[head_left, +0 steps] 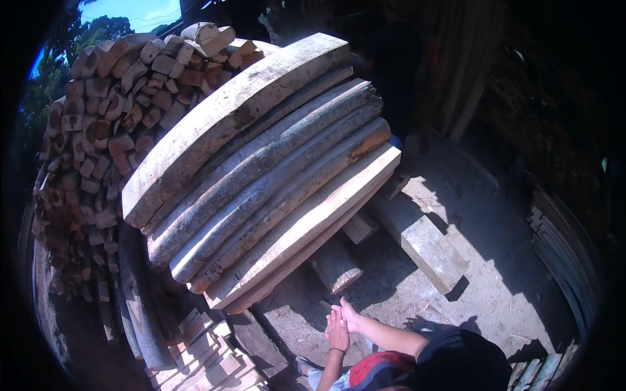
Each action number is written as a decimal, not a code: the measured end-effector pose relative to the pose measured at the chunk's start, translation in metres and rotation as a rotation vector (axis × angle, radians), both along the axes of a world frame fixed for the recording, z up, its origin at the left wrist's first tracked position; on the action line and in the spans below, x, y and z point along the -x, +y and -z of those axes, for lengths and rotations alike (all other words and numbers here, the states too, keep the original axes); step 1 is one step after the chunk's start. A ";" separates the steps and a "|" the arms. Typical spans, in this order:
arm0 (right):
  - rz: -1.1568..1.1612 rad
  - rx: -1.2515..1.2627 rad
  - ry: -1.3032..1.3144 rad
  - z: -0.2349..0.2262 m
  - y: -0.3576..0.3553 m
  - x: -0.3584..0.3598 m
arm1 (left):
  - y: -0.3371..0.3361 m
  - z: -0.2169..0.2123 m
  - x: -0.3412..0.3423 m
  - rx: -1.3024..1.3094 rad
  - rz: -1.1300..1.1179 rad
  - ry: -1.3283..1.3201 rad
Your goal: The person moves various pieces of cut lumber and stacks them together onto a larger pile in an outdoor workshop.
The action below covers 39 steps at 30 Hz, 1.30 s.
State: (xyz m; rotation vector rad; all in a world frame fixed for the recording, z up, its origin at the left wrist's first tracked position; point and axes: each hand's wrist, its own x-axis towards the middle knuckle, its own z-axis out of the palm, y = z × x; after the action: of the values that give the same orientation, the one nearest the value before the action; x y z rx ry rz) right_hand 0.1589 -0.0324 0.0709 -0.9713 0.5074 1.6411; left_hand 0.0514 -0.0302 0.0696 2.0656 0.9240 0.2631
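Observation:
Neither of my hands shows in the head view. Below me at the lower edge is another person with dark hair and a red top. That person's two hands are pressed together, palms touching, with a band on one wrist. They are held just in front of a slanted stack of long rough planks and bark slabs. A short log lies under the stack's low end, close to those hands.
A tall wall of stacked split firewood stands at the left. Thick beams lie on the sandy ground at the right. Cut boards are piled at the lower left, and thin boards lean at the right edge.

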 end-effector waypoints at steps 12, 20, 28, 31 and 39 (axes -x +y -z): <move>0.548 0.013 -0.419 -0.009 -0.172 -0.200 | 0.049 0.078 0.196 0.891 -0.570 0.436; 0.801 0.358 -0.046 0.086 -0.252 -0.088 | 0.031 0.085 0.250 0.973 -0.610 0.387; -0.439 0.463 -0.701 0.109 -0.224 -0.045 | -0.019 0.047 0.211 0.683 -0.328 0.511; -0.827 0.303 -1.042 0.134 -0.225 -0.080 | -0.038 0.049 0.182 0.622 -0.307 0.610; -0.795 0.336 -1.216 0.100 -0.299 -0.206 | -0.079 0.086 0.108 0.253 -0.462 0.831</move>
State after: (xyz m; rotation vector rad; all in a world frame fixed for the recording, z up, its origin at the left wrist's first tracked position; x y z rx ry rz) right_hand 0.3647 -0.3314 -0.0296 -2.3562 -0.5280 1.2488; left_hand -0.0571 -0.1089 -0.0161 1.6872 1.8252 -0.4987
